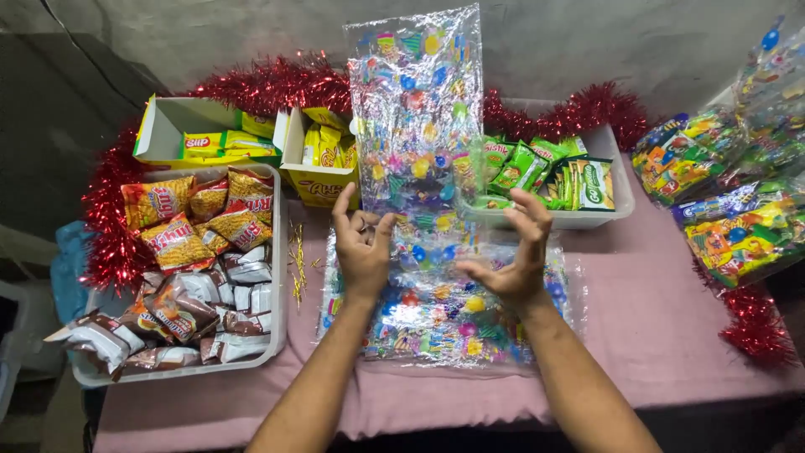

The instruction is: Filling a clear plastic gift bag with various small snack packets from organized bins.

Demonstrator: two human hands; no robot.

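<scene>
Both hands hold one clear printed cellophane bag (pixel 416 101) upright over the middle of the table (pixel 671 335). The left hand (pixel 362 247) pinches the bag's lower left edge, its fingers (pixel 342 205) curled in close with the thumb against the film. The right hand (pixel 513 252) grips the lower right edge more loosely, fingers (pixel 537 210) half spread and bent toward the palm (the film is transparent, so the exact contact is hard to make out). Under the hands a stack of flat bags (pixel 436 335) lies on the pink cloth. At the left stands a white tray of snack packets (pixel 197 277); far right of the bag, a tub of green packets (pixel 558 180). Red tinsel (pixel 268 84) runs along the far edge.
</scene>
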